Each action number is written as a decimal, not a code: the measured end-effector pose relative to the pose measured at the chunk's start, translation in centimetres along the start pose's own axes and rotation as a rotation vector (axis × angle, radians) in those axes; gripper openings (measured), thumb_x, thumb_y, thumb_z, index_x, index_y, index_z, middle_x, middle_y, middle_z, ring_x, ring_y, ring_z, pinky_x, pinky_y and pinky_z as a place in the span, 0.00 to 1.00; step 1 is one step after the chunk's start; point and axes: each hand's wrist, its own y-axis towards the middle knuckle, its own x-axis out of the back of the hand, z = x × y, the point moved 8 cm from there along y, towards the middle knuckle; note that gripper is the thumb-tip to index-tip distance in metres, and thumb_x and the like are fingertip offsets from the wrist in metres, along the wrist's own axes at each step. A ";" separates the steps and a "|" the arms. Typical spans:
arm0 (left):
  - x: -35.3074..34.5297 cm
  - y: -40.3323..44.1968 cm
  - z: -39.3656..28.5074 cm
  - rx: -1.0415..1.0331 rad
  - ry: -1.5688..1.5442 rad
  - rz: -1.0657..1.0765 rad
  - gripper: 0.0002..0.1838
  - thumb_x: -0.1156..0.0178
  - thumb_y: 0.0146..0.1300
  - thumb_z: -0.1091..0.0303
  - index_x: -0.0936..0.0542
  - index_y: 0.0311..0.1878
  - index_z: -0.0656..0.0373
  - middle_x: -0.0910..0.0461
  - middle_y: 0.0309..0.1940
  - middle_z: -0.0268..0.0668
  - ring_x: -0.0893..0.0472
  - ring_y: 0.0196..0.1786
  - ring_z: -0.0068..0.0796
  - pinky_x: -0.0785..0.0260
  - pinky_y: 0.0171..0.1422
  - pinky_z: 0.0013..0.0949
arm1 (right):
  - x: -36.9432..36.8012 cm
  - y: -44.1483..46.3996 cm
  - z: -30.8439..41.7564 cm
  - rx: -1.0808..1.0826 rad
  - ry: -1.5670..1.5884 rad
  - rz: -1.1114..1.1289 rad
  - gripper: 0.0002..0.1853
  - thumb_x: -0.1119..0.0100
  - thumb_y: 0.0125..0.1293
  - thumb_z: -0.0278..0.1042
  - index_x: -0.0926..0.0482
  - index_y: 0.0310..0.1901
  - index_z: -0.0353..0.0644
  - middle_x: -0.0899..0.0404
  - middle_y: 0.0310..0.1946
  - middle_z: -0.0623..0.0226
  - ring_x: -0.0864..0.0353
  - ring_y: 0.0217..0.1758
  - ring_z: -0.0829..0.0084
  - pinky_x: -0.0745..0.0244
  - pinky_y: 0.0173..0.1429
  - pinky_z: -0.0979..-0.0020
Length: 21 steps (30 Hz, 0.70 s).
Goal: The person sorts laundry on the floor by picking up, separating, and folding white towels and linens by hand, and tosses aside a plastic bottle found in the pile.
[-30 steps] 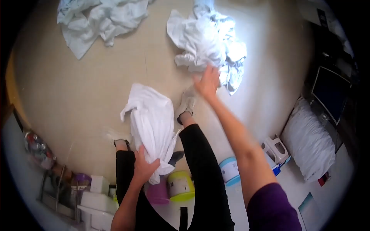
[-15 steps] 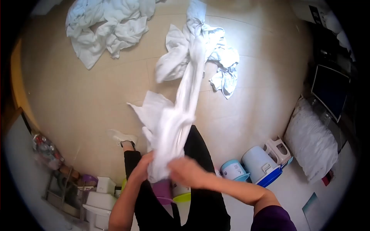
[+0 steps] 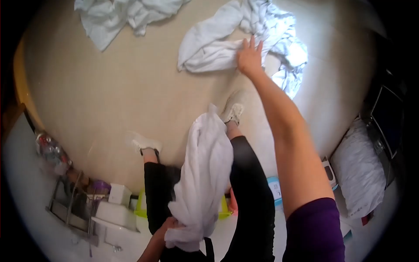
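A long bunched white cloth (image 3: 203,166) hangs between my legs, and my left hand (image 3: 172,225) is closed on its near end, with the fingers partly hidden by the fabric. My right hand (image 3: 250,57) reaches far forward with its fingers spread, touching or just over a pile of white cloths (image 3: 279,32) on the floor. One folded length of white cloth (image 3: 207,54) extends from that pile to the left. A second white pile (image 3: 115,17) lies at the upper left.
The floor (image 3: 109,96) is beige. A white shelf unit (image 3: 115,215) and metal rack (image 3: 70,209) stand at lower left. A blue-lidded container (image 3: 275,190), a full white sack (image 3: 360,170) and a dark framed panel (image 3: 387,115) are on the right.
My right hand has moved from beside my left hand out to the right pile. The cloth that stretched from the pile to my hands is now gathered at my left hand, apart from the pile.
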 end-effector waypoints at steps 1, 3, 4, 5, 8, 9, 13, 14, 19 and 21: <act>1.4 2.6 4.1 -0.034 -0.282 0.002 0.25 0.33 0.57 0.64 0.23 0.58 0.63 0.20 0.52 0.40 0.21 0.55 0.33 0.27 0.59 0.36 | 0.9 -0.6 1.6 0.014 0.020 0.031 0.17 0.39 0.55 0.33 0.21 0.48 0.45 0.25 0.48 0.51 0.29 0.54 0.49 0.34 0.60 0.50; -0.9 -0.2 -1.8 -0.076 -0.376 -0.072 0.20 0.42 0.65 0.67 0.25 0.59 0.64 0.20 0.51 0.39 0.20 0.53 0.33 0.25 0.57 0.36 | 3.9 -2.5 4.3 -0.019 0.224 0.361 0.12 0.40 0.56 0.32 0.19 0.44 0.45 0.22 0.46 0.54 0.25 0.53 0.52 0.32 0.60 0.53; -1.4 0.2 -3.8 -0.090 -0.332 -0.168 0.21 0.44 0.66 0.69 0.27 0.61 0.65 0.21 0.54 0.40 0.20 0.54 0.33 0.26 0.58 0.36 | 6.4 -5.5 5.7 -0.065 0.443 0.572 0.13 0.43 0.57 0.30 0.20 0.45 0.43 0.20 0.44 0.57 0.22 0.51 0.55 0.30 0.59 0.57; -2.4 0.4 -7.1 -0.206 -0.388 -0.165 0.21 0.46 0.68 0.67 0.28 0.62 0.65 0.22 0.56 0.40 0.21 0.55 0.34 0.27 0.60 0.37 | 10.8 -8.7 7.5 0.052 0.495 0.236 0.16 0.43 0.58 0.31 0.22 0.49 0.42 0.21 0.45 0.57 0.22 0.50 0.56 0.26 0.53 0.60; -3.8 0.1 -12.0 -0.415 -0.582 -0.063 0.25 0.49 0.70 0.59 0.31 0.65 0.63 0.24 0.59 0.40 0.23 0.59 0.36 0.30 0.64 0.40 | 21.8 -16.7 13.0 0.098 0.887 0.726 0.28 0.46 0.62 0.35 0.35 0.64 0.34 0.20 0.45 0.53 0.19 0.46 0.56 0.24 0.47 0.56; -3.7 -0.4 -13.1 -0.487 -0.725 0.010 0.28 0.50 0.70 0.53 0.33 0.67 0.61 0.25 0.60 0.40 0.24 0.61 0.38 0.32 0.67 0.43 | 23.8 -19.4 15.8 0.176 0.971 0.887 0.28 0.48 0.64 0.35 0.36 0.64 0.32 0.19 0.43 0.52 0.19 0.44 0.56 0.23 0.46 0.58; -6.0 -3.9 -22.9 -0.467 -1.040 0.157 0.23 0.49 0.69 0.59 0.26 0.59 0.67 0.21 0.52 0.41 0.21 0.56 0.35 0.30 0.62 0.37 | 30.7 -24.6 20.6 0.411 1.146 0.784 0.27 0.49 0.64 0.33 0.37 0.64 0.30 0.22 0.42 0.53 0.21 0.44 0.55 0.25 0.48 0.59; -4.7 -2.4 -21.8 -0.412 -0.871 0.100 0.22 0.45 0.67 0.60 0.24 0.56 0.68 0.20 0.49 0.41 0.20 0.51 0.35 0.28 0.59 0.36 | 31.1 -23.3 19.8 0.392 1.282 0.756 0.26 0.48 0.63 0.32 0.33 0.62 0.33 0.21 0.40 0.54 0.21 0.43 0.56 0.26 0.48 0.59; -3.0 -0.4 -22.6 -0.351 -0.465 -0.218 0.21 0.33 0.54 0.65 0.20 0.48 0.70 0.18 0.41 0.42 0.17 0.43 0.33 0.24 0.48 0.32 | 9.8 -11.3 7.9 -0.274 0.859 0.424 0.27 0.34 0.52 0.38 0.27 0.55 0.39 0.25 0.53 0.48 0.25 0.53 0.50 0.29 0.57 0.57; -2.6 1.1 -22.1 -0.352 -0.455 -0.253 0.22 0.32 0.53 0.65 0.21 0.48 0.70 0.18 0.41 0.42 0.17 0.43 0.33 0.24 0.49 0.33 | 1.5 -5.4 1.4 -0.239 0.320 0.088 0.36 0.34 0.50 0.36 0.35 0.62 0.42 0.37 0.63 0.42 0.40 0.66 0.40 0.43 0.66 0.44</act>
